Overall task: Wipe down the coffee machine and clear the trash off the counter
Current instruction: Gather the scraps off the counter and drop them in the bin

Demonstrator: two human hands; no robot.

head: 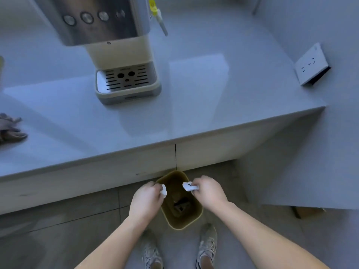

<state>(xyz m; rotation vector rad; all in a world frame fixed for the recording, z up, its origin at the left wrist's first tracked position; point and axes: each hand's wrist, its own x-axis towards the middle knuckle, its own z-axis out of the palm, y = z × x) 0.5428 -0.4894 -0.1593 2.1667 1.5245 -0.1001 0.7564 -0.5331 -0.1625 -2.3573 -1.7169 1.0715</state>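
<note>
Over the bin (pixel 181 220) on the floor, the left hand (pixel 146 199) and right hand (pixel 208 191) each keep a closed grip on crumpled paper (pixel 188 186). Best release both wads directly above the opening. Back on the surface (pixel 194 117), the coffee machine (pixel 116 55) stands.

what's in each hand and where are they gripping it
Left hand pinches a crumpled white paper scrap in its fingertips; right hand pinches another white scrap by one end.

Brushed metal is seen on the coffee machine (pixel 97 18); the surface (pixel 194 90) is glossy, the rag (pixel 9 127) soft cloth.
</note>
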